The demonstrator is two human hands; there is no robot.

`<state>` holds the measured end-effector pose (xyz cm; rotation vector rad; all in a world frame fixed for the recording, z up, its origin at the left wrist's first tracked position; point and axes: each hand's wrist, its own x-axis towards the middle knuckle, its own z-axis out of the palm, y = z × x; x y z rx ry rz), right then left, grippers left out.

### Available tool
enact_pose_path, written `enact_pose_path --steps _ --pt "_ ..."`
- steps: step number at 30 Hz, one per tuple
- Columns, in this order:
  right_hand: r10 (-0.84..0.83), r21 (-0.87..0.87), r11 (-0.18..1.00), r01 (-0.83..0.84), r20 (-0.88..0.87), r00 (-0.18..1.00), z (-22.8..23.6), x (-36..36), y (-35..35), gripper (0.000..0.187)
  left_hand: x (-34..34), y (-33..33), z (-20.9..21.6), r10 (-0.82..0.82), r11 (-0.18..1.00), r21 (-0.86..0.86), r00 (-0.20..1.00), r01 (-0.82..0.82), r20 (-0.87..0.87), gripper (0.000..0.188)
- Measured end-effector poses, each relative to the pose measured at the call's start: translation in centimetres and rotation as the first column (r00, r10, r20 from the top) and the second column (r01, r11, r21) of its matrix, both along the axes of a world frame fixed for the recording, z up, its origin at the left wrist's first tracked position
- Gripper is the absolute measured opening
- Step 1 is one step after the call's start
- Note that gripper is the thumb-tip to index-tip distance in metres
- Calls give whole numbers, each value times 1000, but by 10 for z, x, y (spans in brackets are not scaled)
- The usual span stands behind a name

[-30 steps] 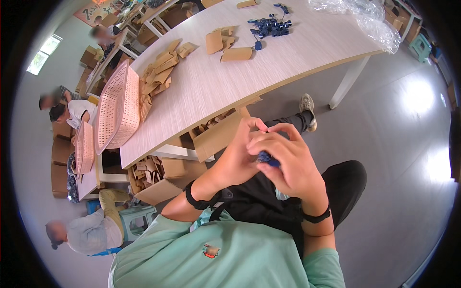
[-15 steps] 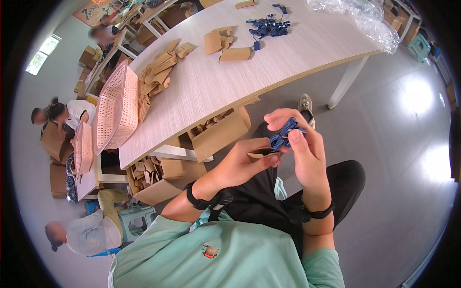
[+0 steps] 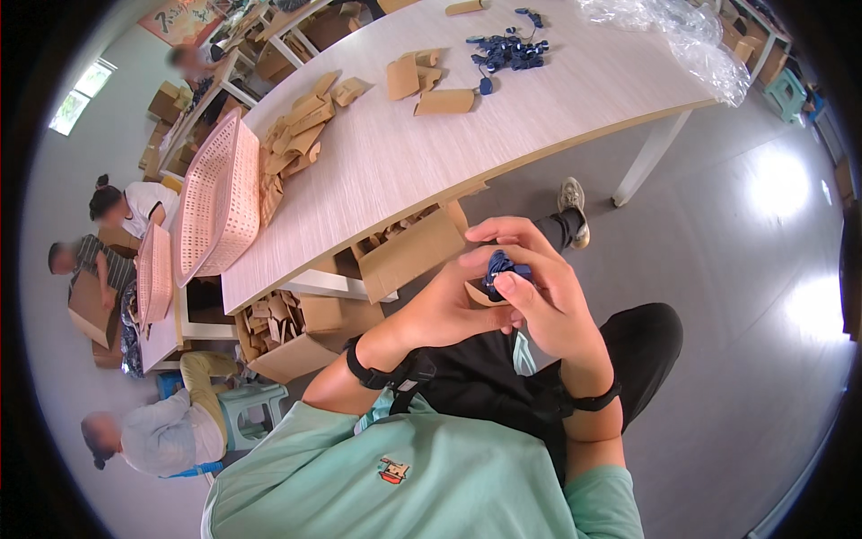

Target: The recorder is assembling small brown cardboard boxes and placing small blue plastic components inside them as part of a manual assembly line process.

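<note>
Above my lap, my left hand (image 3: 444, 304) is closed around a small brown cardboard sleeve (image 3: 479, 295), most of it hidden by the fingers. My right hand (image 3: 558, 301) pinches a coiled dark blue cable (image 3: 496, 266) between thumb and fingers. The coil sits at the sleeve's open end; whether part of it is inside cannot be made out. On the table (image 3: 377, 162) beyond lie more blue cables (image 3: 512, 54), several loose cardboard sleeves (image 3: 444, 102) and a larger pile of them (image 3: 296, 130).
Pink baskets (image 3: 224, 202) stand at the table's left end. Open cardboard boxes (image 3: 417, 256) are below the table edge, one filled with cardboard pieces (image 3: 274, 319). Clear plastic bags (image 3: 691, 40) lie at the far right. Other people sit at the left, one on a stool (image 3: 251, 413).
My right hand has moved left and down, bringing the coiled cable to the sleeve's mouth. Both hands are now closer together, and the sleeve shows less. People at the left have shifted.
</note>
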<state>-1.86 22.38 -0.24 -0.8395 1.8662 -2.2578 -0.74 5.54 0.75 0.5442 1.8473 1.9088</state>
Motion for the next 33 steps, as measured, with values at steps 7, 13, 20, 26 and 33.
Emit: enact_pose_path --steps 7,13,20,26,33 --pt "-59 102 993 63 -44 997 2 1 -9 23 0 -11 -14 108 975 178 986 -130 129 26" --pt "-241 161 917 364 -503 830 0 -16 -31 22 -15 -29 -7 106 993 50 993 -104 -40 22" --pt "-154 274 883 381 -598 786 12 -32 -63 22 -27 -65 -9 177 984 37 968 -174 -178 18" --pt "-155 231 944 235 -320 935 22 -44 -88 22 -41 -90 -6 157 988 17 975 -156 -154 34" --pt "56 360 907 218 -617 785 36 -73 -100 25 -57 -121 -3 40 999 13 987 -39 -154 26"
